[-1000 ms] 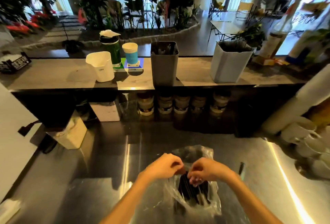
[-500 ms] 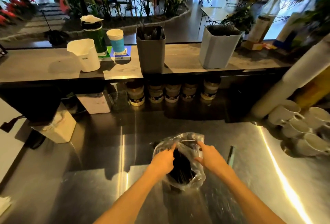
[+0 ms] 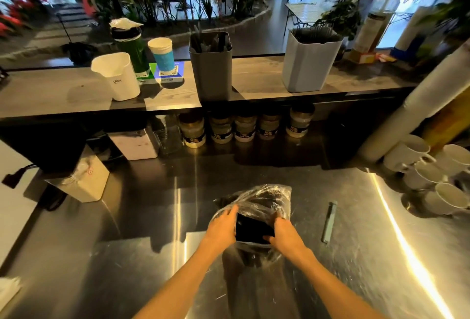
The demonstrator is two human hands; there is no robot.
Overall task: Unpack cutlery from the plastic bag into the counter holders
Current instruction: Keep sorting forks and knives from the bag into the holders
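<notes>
A clear plastic bag (image 3: 267, 198) lies on the steel counter (image 3: 127, 229) near its front edge, mouth toward me. Inside it shows a bundle of black cutlery (image 3: 251, 228). My left hand (image 3: 221, 226) holds the left rim of the bag's mouth. On the right rim, my right hand (image 3: 286, 233) grips with fingers curled in beside the cutlery. On the raised shelf behind stand a dark grey holder (image 3: 211, 74) with cutlery in it, a light grey holder (image 3: 307, 66) with dark utensils, and a white holder (image 3: 118, 78).
A loose grey utensil (image 3: 328, 222) lies right of the bag. White mugs (image 3: 429, 173) cluster at the right edge beside a long cup stack (image 3: 417, 107). Jars (image 3: 244, 128) line up under the shelf. A white box (image 3: 81, 181) sits at left.
The hands went from pinching the bag's closed top to pulling its mouth apart, so the black cutlery inside now shows. The bag lies flatter on the counter.
</notes>
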